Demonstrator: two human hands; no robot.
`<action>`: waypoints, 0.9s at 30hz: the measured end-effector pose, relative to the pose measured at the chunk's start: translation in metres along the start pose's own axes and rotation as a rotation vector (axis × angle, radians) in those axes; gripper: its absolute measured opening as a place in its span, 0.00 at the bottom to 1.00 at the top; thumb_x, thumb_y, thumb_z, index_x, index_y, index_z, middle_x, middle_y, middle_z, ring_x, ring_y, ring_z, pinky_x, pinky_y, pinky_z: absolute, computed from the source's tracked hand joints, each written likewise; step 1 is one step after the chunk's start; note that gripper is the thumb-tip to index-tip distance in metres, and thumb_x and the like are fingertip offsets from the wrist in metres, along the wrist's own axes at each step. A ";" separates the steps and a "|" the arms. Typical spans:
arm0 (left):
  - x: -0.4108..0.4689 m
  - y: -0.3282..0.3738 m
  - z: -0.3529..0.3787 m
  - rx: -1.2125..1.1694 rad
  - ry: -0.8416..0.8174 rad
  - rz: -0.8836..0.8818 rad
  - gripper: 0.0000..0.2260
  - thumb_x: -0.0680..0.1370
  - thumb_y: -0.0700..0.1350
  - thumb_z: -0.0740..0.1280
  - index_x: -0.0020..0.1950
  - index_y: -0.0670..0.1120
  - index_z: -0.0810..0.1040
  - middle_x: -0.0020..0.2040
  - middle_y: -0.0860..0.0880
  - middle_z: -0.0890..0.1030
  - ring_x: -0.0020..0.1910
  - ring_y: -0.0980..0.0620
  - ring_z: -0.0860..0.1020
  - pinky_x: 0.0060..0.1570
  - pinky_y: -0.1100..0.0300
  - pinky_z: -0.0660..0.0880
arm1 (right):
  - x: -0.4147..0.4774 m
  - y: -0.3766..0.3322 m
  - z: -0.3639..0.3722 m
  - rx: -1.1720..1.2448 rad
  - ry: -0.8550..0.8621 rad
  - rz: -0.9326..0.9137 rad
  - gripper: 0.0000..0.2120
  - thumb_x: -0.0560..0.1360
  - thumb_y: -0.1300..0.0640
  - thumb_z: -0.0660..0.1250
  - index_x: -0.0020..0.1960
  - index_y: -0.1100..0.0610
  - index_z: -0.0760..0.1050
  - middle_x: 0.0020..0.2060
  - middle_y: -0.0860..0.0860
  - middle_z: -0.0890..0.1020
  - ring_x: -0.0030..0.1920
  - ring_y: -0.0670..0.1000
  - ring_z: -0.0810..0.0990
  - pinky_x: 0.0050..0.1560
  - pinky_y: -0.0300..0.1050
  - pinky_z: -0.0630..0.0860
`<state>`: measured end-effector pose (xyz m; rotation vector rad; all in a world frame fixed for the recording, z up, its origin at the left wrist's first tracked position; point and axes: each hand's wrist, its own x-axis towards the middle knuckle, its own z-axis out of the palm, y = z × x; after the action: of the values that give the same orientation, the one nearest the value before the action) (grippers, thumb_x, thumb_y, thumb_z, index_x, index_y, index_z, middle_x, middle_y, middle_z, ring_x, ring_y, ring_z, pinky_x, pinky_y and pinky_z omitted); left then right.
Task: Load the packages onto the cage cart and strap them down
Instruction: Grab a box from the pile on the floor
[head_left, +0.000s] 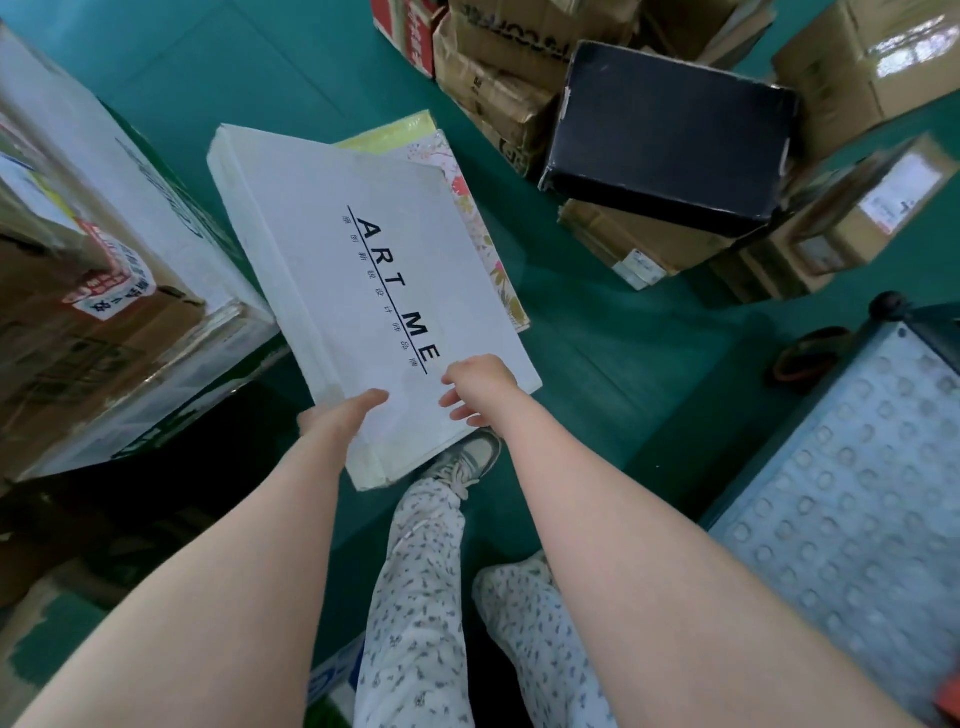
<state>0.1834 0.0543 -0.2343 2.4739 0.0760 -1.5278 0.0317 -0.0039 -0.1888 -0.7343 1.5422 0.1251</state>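
The floor (597, 332) was green and crowded. Brown cartons (498, 78) were heaped at the far side with a black box (670, 135) tipped on top. A taped stack (104, 291) stood close on the left and a blue studded platform (841, 509) on the right. I could not tell whether that platform was the cart's deck.

The white box (363, 280) seemed to be in the air, tilted. Its far end was over a floral packet (467, 208) on the floor, and its left edge was just beside the stack. Both hands held it by the near end only. The left hand (337, 415) gripped the near left corner, thumb on top. The right hand (480, 387) pinched the near edge, fingers curled on the lid.

That hold looked risky to me. With all its length out past the hands, the box could droop and slip free, or a corner could catch the stack on a swing. A shoe (467, 462) sat right beneath it.

The box was flat and wide, made of smooth white card with "ART ME" in black and crisp corners. I guessed it was light, but slick.
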 end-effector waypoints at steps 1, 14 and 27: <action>-0.002 -0.003 0.002 -0.004 0.026 0.036 0.34 0.69 0.49 0.76 0.69 0.39 0.66 0.66 0.43 0.73 0.63 0.43 0.73 0.60 0.52 0.68 | 0.001 0.004 -0.001 0.010 0.005 0.015 0.15 0.79 0.59 0.54 0.63 0.62 0.71 0.42 0.53 0.80 0.31 0.48 0.75 0.34 0.40 0.70; -0.141 0.064 0.034 0.152 -0.001 0.238 0.34 0.58 0.63 0.71 0.54 0.41 0.71 0.46 0.45 0.78 0.45 0.43 0.80 0.53 0.53 0.77 | -0.074 0.000 -0.074 0.193 0.215 -0.034 0.11 0.76 0.60 0.58 0.35 0.58 0.68 0.30 0.53 0.76 0.28 0.51 0.70 0.33 0.40 0.68; -0.274 0.020 0.087 0.156 -0.389 0.023 0.35 0.60 0.57 0.70 0.63 0.42 0.72 0.56 0.42 0.80 0.49 0.43 0.80 0.49 0.51 0.79 | -0.217 0.054 -0.177 0.385 0.418 0.100 0.05 0.76 0.60 0.58 0.50 0.59 0.71 0.39 0.52 0.81 0.28 0.49 0.71 0.33 0.39 0.68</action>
<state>-0.0136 0.0368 -0.0247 2.2253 -0.1424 -2.0408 -0.1622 0.0298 0.0170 -0.3882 1.9289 -0.2624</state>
